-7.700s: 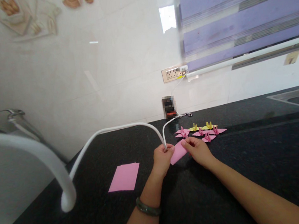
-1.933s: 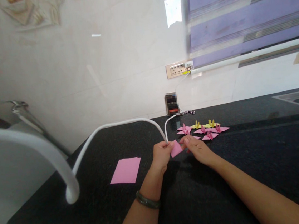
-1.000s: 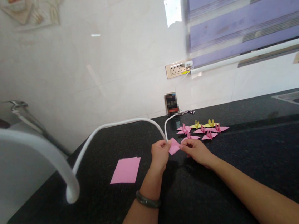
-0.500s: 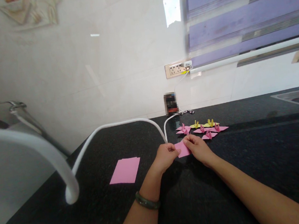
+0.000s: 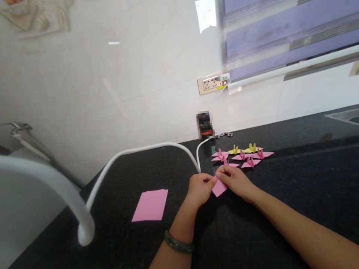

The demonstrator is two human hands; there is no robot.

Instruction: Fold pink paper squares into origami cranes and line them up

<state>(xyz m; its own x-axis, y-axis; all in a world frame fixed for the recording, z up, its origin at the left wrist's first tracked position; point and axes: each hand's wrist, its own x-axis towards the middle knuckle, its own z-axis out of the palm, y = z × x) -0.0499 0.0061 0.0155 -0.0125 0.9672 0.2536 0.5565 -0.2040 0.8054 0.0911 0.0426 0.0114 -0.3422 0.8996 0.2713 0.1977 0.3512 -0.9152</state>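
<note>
Between both hands is a small folded piece of pink origami paper (image 5: 220, 188), with one corner pointing down toward me. My left hand (image 5: 201, 188) pinches its upper left edge between thumb and finger. On the other side, my right hand (image 5: 236, 180) grips the upper right part, its fingertips close to the left thumb. Just beyond the hands, several folded paper cranes (image 5: 250, 162) stand grouped on the black countertop (image 5: 243, 239), most pink and two yellow. A stack of flat pink paper sheets (image 5: 151, 205) lies to the left of my left hand.
A thick white bent tube (image 5: 86, 223) arches across the left side toward the middle. Against the wall leans a phone-like dark object (image 5: 205, 125), blurred out, below a wall socket (image 5: 212, 84) with a plugged-in cable. A sink edge (image 5: 353, 121) shows at far right.
The pink paper has been turned so that a corner now points down. My hands have come closer together, and a pink crane behind them shows more fully.
</note>
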